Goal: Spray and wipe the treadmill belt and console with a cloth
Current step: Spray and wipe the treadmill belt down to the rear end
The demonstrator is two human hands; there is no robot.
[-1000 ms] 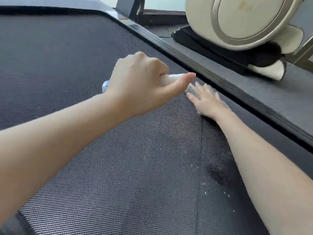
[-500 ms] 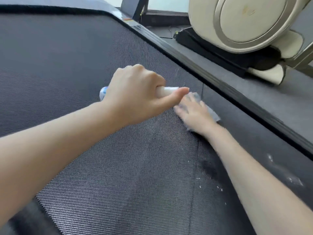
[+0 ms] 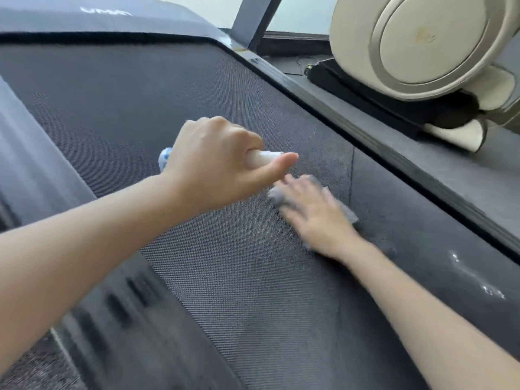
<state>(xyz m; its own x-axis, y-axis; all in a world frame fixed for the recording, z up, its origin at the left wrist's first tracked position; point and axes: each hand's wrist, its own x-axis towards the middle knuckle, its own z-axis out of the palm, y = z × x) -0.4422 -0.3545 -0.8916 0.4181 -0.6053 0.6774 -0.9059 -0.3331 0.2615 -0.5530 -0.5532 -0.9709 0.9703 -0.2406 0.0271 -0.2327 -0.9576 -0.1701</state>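
Note:
The dark textured treadmill belt (image 3: 140, 114) fills most of the view. My left hand (image 3: 216, 161) hovers over its middle and grips a small white spray bottle (image 3: 263, 158) with a blue end, thumb stretched along it. Just to the right, my right hand (image 3: 315, 215) lies flat with straight fingers on a grey cloth (image 3: 347, 213), pressing it onto the belt near the right side rail. The hand is blurred by motion and covers most of the cloth. The console is out of view.
The right side rail (image 3: 408, 153) runs diagonally past the cloth, and the left rail (image 3: 36, 170) shows at the left. A beige exercise machine (image 3: 416, 46) on a black base stands at the upper right. White specks (image 3: 475, 277) lie on the belt's right edge.
My right hand has slid the cloth toward me and leftward along the belt. My left hand with the bottle stays above the belt, and the view has shifted, showing more of the left rail.

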